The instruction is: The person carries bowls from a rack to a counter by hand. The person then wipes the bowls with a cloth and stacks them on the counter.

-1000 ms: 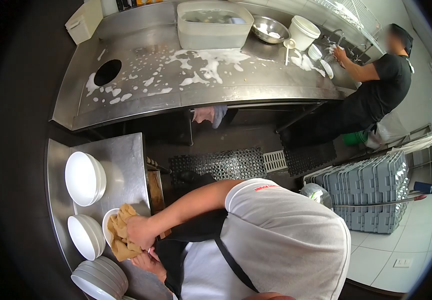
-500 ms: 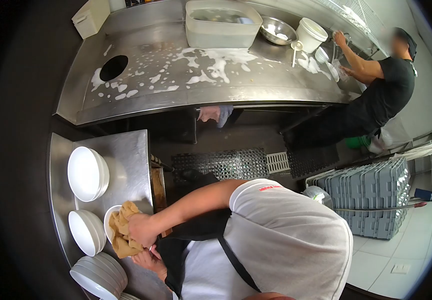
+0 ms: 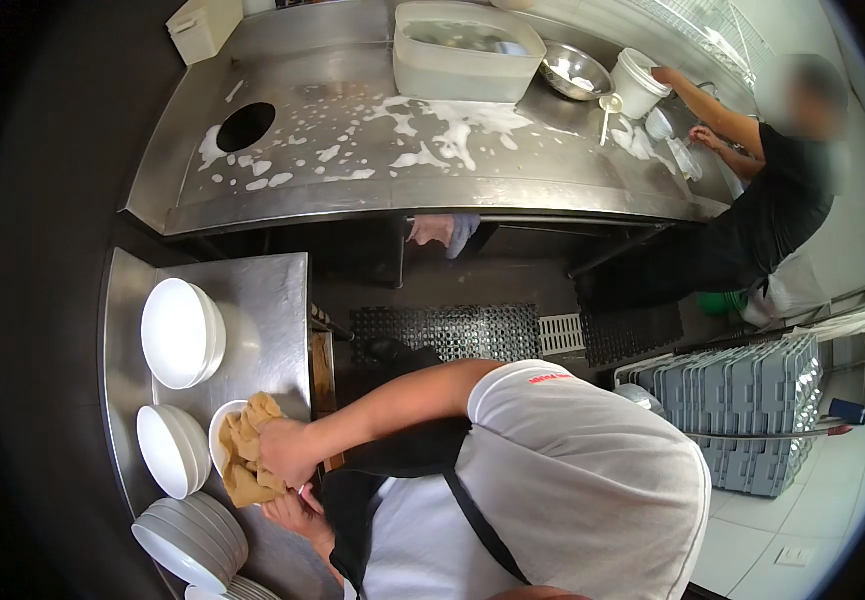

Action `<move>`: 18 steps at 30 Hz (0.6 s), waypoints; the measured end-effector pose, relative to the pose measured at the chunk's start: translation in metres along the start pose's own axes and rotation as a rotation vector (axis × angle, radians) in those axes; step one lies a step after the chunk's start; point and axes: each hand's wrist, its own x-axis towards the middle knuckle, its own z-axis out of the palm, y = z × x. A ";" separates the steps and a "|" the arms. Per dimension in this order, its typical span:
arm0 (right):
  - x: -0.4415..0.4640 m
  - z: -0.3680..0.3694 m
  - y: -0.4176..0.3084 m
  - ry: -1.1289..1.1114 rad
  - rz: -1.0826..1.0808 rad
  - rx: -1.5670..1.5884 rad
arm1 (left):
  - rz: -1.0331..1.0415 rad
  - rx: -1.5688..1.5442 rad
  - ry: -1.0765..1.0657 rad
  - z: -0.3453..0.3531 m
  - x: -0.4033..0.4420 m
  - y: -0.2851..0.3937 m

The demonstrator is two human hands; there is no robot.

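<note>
A tan cloth (image 3: 249, 425) is bunched inside a white bowl (image 3: 218, 437) and hangs over its near side. My right hand (image 3: 289, 452) is closed on the cloth and presses it into the bowl. Below it, my left hand (image 3: 295, 514) is curled at the bowl's lower edge, with its fingertips partly hidden by the cloth. Stacked white bowls (image 3: 174, 333) stand beyond my hands, with another white stack (image 3: 165, 450) close to the bowl I hold. A further bowl stack (image 3: 189, 540) lies tilted nearer the bottom.
My hands work over a steel side table (image 3: 272, 300). Across the aisle, a foamy steel counter (image 3: 352, 130) has a round hole (image 3: 246, 127), a water-filled tub (image 3: 467, 60), a metal bowl (image 3: 574, 72) and a white bucket (image 3: 640, 85). A co-worker (image 3: 762, 200) stands there. Grey crates (image 3: 727, 410) are stacked behind me.
The view has shifted slightly. My hands stay at the bowl, with the cloth bunched a little differently. The co-worker's upper hand has moved from the tap area to the white bucket.
</note>
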 end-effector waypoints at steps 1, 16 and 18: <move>0.000 0.001 0.001 0.011 -0.002 0.001 | -0.001 0.003 0.010 0.002 -0.001 0.000; 0.001 -0.018 0.001 0.044 0.169 0.294 | -0.180 -0.092 0.139 0.013 -0.023 -0.005; 0.011 -0.018 0.004 0.137 0.177 0.401 | -0.240 -0.079 0.219 0.013 -0.013 0.007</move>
